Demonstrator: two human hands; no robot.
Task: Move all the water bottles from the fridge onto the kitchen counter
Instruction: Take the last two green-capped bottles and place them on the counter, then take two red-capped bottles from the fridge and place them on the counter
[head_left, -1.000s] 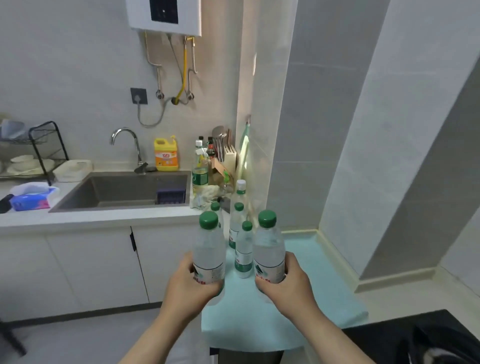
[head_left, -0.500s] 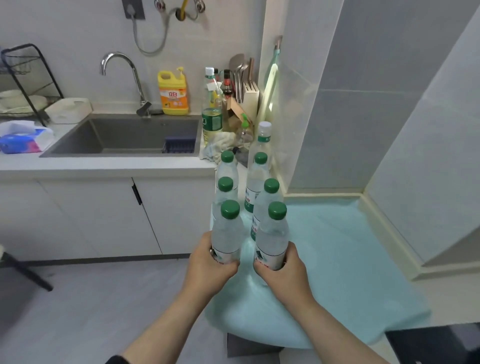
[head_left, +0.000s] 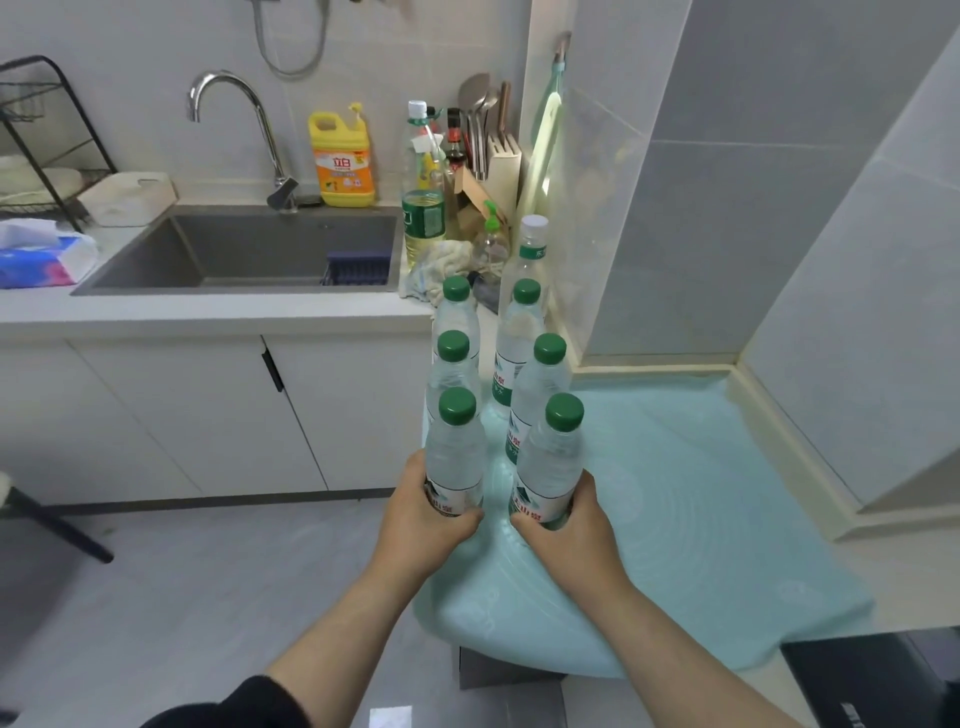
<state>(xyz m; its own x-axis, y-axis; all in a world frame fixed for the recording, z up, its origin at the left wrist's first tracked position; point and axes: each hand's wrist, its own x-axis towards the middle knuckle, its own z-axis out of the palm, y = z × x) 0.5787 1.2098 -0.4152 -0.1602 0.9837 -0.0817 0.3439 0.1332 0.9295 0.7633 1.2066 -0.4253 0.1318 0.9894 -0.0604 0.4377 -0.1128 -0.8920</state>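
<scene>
My left hand (head_left: 422, 512) grips a clear green-capped water bottle (head_left: 454, 452) around its lower half. My right hand (head_left: 570, 525) grips a second one (head_left: 551, 460) the same way. Both bottles stand upright at the near left part of a light blue mat (head_left: 675, 493) that covers the counter. Behind them several more green-capped bottles (head_left: 540, 384) stand in two rows. A taller white-capped bottle (head_left: 529, 254) is at the back of the right row. Whether the held bottles touch the mat is hidden by my fingers.
A sink (head_left: 244, 249) with a tap lies to the left, with a yellow detergent jug (head_left: 342, 156), an oil bottle (head_left: 423, 208), a knife block (head_left: 501, 161) and a rag (head_left: 441, 265) beside it. A tiled wall column (head_left: 727, 208) bounds the mat. A black appliance (head_left: 878, 680) sits at lower right.
The view has moved closer and tilted down. Both hands have carried their bottles forward and lower, to just behind the two rows on the mat.
</scene>
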